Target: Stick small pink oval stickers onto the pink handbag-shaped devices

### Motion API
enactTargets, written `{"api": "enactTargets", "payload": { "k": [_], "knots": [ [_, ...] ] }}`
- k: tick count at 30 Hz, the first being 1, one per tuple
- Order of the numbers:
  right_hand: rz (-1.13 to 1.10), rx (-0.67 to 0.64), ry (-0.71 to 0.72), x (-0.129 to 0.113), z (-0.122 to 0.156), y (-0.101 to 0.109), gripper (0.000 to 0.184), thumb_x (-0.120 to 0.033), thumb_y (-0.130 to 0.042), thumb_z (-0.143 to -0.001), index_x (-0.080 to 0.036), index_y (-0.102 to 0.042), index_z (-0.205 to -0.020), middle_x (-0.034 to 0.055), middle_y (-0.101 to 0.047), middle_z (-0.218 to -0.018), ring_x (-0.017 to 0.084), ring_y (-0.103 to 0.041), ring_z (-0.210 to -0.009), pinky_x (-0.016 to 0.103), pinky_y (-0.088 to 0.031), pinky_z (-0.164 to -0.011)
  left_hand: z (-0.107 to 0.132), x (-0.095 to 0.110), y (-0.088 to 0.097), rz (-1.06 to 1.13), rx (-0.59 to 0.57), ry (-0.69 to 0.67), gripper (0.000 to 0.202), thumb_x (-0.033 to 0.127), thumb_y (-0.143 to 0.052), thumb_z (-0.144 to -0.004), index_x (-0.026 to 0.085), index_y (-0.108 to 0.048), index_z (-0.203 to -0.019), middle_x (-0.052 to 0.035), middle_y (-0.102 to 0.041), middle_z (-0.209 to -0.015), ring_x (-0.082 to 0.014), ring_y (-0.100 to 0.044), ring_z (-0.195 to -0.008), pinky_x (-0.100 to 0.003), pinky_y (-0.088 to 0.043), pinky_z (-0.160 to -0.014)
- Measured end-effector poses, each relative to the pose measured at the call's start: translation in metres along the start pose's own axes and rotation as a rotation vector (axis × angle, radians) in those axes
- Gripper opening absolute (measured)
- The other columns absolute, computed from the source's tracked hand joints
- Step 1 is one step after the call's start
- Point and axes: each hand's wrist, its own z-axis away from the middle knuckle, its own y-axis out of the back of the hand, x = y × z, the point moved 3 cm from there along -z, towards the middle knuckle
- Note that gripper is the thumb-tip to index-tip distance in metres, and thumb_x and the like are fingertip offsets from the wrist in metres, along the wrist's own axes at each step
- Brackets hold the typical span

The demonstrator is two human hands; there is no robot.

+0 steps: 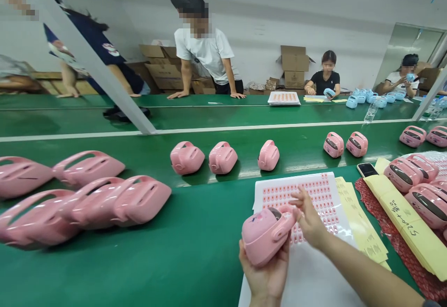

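Observation:
My left hand (265, 274) cradles a pink plastic device (264, 235) from below, its curved handle pointing to the right. My right hand (309, 218) reaches in from the lower right, with fingers apart just above the handle and over a sticker sheet (300, 200) printed with several rows of small red-and-pink labels. Nothing shows between those fingers. The device hides the sheet's lower left part. A white paper sheet (300, 279) lies under my hands on the green conveyor belt (209, 269).
Several pink devices (186, 158) stand in a row across the belt, with blurred pink shells (115, 200) at left. On the right are a stack of yellow papers (363, 228), a phone (366, 169), and devices on red mesh (394, 251). Co-workers (206, 51) are beyond a glass divider (244, 127).

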Motion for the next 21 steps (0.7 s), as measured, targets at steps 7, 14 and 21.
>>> {"api": "enactTargets", "payload": {
  "k": [7,14,21],
  "knots": [
    [0.356,0.094,-0.048,0.083,-0.069,0.074,0.056,-0.003,-0.034,-0.077,-0.016,-0.038,-0.131,0.0156,-0.052,-0.116,0.027,-0.05,-0.112,0.052,-0.036,-0.098,0.007,0.015,0.023,-0.024,-0.036,-0.001,0.047,0.033,-0.056,-0.076,0.021,-0.054,-0.121,-0.0133,-0.065,-0.117,-0.0298,-0.06,-0.105,-0.043,-0.049,-0.089],
    [0.347,0.099,-0.074,0.082,-0.065,0.075,0.047,-0.005,-0.038,-0.076,-0.02,-0.049,-0.119,0.0109,-0.058,-0.096,0.025,-0.058,-0.091,0.049,-0.043,-0.088,0.005,0.016,0.023,-0.008,-0.045,-0.05,0.046,0.034,-0.053,-0.081,0.024,-0.051,-0.126,-0.0129,-0.063,-0.12,-0.0312,-0.06,-0.106,-0.045,-0.049,-0.088],
    [-0.479,0.236,-0.285,-0.003,-0.028,0.04,0.039,-0.027,-0.063,-0.074,-0.024,-0.045,-0.108,-0.0013,-0.054,-0.082,0.015,-0.062,-0.071,0.033,-0.054,-0.07,0.002,0.007,0.002,-0.069,-0.026,-0.074,0.037,0.035,-0.054,-0.083,0.026,-0.057,-0.119,-0.0116,-0.068,-0.111,-0.0316,-0.06,-0.106,-0.046,-0.049,-0.087]
  ]
}}
